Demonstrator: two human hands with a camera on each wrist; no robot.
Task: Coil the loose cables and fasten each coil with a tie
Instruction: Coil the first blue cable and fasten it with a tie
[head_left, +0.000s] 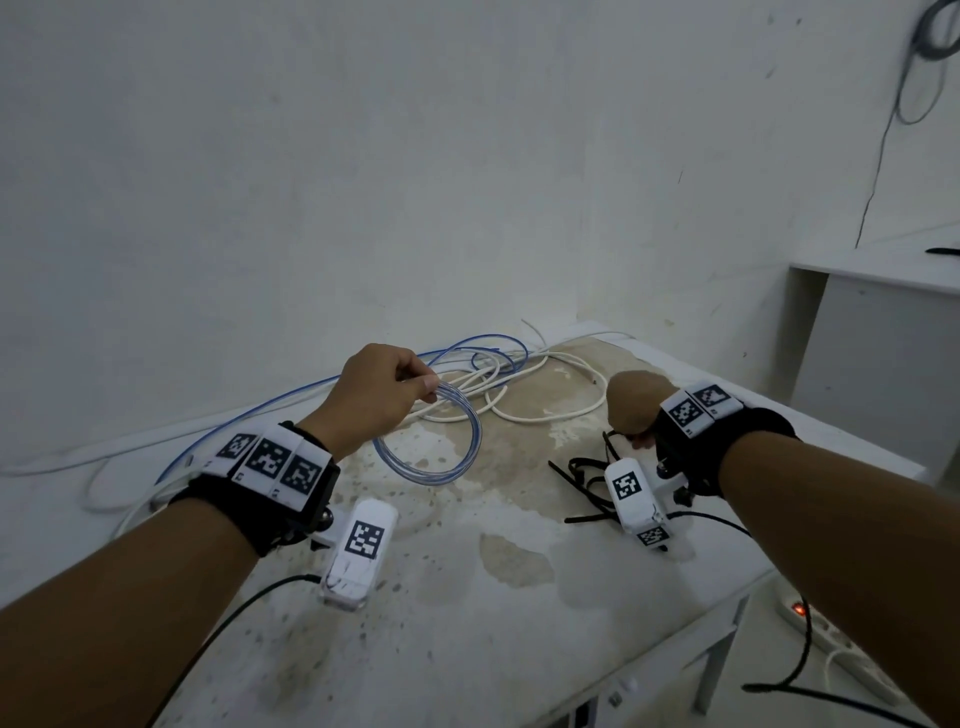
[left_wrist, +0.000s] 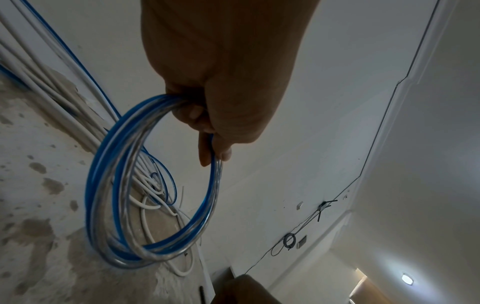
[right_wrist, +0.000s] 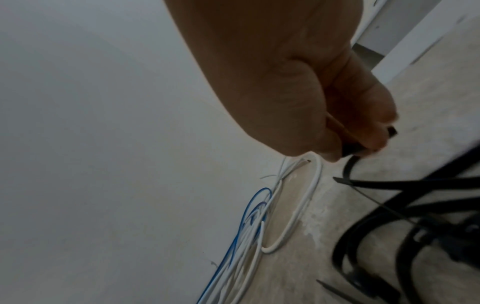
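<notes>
My left hand (head_left: 375, 393) holds a coil of blue-and-clear cable (head_left: 432, 442) above the stained table (head_left: 519, 597), its top strands pinched between thumb and curled fingers (left_wrist: 203, 151), the loop hanging below my knuckles. My right hand (head_left: 636, 410), wrist bent down, pinches a black cable tie (right_wrist: 430, 164) at the near edge of a scatter of black ties (head_left: 584, 486). Loose white and blue cables (head_left: 511, 376) lie tangled beyond both hands, against the wall (head_left: 363, 156).

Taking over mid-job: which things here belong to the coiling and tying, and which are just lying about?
Job: blue coil held in left hand; black tie pinched by right hand; spare ties; loose cables.
Lying about: power strip; wall cable.
</notes>
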